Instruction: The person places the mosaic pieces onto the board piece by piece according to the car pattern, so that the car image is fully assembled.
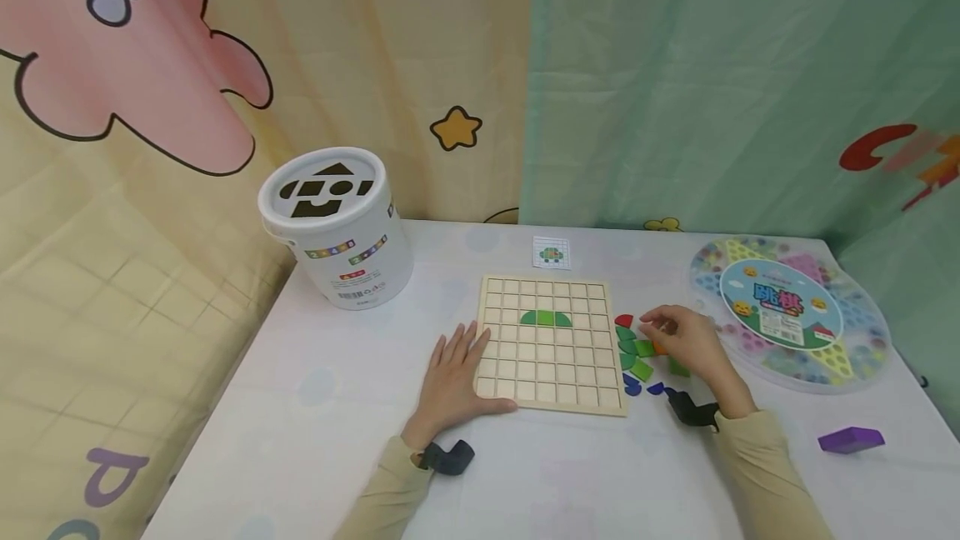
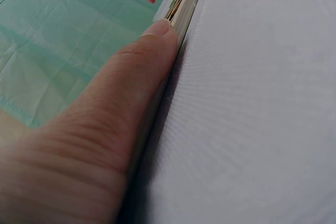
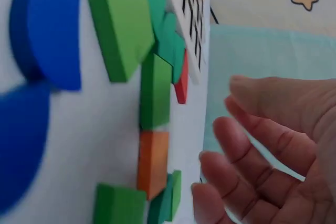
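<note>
A wooden grid board lies on the table, with green square and quarter-round pieces joined in a dome shape in its upper middle. My left hand rests at the board's near left corner, fingers spread along the left side; its thumb lies against the near edge. Over the loose pieces right of the board hovers my right hand, fingers loosely bent, nothing visible between thumb and fingertips. Below it are green squares, blue rounded pieces, an orange block and a red quarter-round piece.
A small card with a green turtle-like picture lies behind the board. At the back left stands a white bucket with shaped holes in its lid. A round board-game pack lies at right, with a purple block nearer me.
</note>
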The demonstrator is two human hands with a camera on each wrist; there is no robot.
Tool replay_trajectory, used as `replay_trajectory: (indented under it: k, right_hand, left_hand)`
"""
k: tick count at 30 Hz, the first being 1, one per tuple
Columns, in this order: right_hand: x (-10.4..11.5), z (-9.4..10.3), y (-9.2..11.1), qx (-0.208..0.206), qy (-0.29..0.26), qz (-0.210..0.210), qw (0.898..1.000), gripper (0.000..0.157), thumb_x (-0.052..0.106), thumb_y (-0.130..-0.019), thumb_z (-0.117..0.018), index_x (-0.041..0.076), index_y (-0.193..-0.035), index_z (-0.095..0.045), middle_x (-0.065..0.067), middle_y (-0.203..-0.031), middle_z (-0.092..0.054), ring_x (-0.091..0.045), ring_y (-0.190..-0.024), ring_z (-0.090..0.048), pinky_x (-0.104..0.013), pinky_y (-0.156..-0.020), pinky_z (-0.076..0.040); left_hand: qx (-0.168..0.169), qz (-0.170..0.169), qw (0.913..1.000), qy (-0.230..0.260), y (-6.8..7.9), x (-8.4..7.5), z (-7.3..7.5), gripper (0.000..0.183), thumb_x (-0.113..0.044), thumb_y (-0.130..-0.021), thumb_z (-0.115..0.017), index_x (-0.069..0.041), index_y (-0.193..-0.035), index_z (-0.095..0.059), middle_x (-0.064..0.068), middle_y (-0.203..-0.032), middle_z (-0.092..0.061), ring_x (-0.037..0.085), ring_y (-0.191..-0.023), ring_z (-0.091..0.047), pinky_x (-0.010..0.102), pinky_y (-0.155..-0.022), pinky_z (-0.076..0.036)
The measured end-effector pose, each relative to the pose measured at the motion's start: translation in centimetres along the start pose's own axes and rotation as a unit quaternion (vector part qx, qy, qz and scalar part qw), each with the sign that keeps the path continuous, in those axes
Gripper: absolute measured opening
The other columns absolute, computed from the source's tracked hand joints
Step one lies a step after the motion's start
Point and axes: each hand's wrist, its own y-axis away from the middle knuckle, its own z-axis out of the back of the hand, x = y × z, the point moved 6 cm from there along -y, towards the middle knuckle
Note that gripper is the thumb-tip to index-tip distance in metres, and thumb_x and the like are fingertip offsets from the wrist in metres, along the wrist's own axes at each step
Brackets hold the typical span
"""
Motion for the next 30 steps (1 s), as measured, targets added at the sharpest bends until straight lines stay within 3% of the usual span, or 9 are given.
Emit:
replay_trajectory:
  k: [7, 19, 30]
  right_hand:
    - [0.4, -1.6, -0.3, 0.058, 0.040, -0.023, 0.997, 0.026, 0.023, -0.083, -0.074, 0.001, -0.094, -0.066, -0.001, -0.075, -0.058, -0.017, -0.064, -0.051, -0.032, -0.056, -0.042]
    - [0.0, -2.2, -0.7, 0.090, 0.055, -0.085, 0.991, 0.037, 0.035, -0.081, -0.074, 0.003, -0.097, -0.063, -0.003, -0.076, -0.057, -0.019, -0.064, -0.050, -0.032, -0.054, -0.039]
    - [-0.1, -1.8, -1.1, 0.104, 0.067, -0.116, 0.986, 0.032, 0.032, -0.081, -0.072, 0.003, -0.091, -0.063, -0.007, -0.079, -0.060, -0.022, -0.068, -0.053, -0.032, -0.056, -0.040]
  left_hand:
    - [0.009, 0.001, 0.9999, 0.004, 0.0, -0.2, 0.0, 0.116, -0.079, -0.065, -0.062, -0.011, -0.151, -0.025, 0.009, -0.157, -0.016, 0.026, -0.143, -0.007, 0.044, -0.114, -0.003]
    - [0.008, 0.001, 1.0000, 0.000, 0.1, -0.1, 0.1, 0.116, -0.079, -0.064, -0.061, -0.011, -0.151, -0.025, 0.010, -0.157, -0.016, 0.025, -0.143, -0.007, 0.043, -0.114, -0.003]
    - [-0.001, -0.004, 1.0000, 0.002, 0.1, -0.2, 0.1, 0.116, -0.079, -0.064, -0.062, -0.011, -0.151, -0.026, 0.010, -0.156, -0.017, 0.026, -0.143, -0.009, 0.044, -0.114, -0.005]
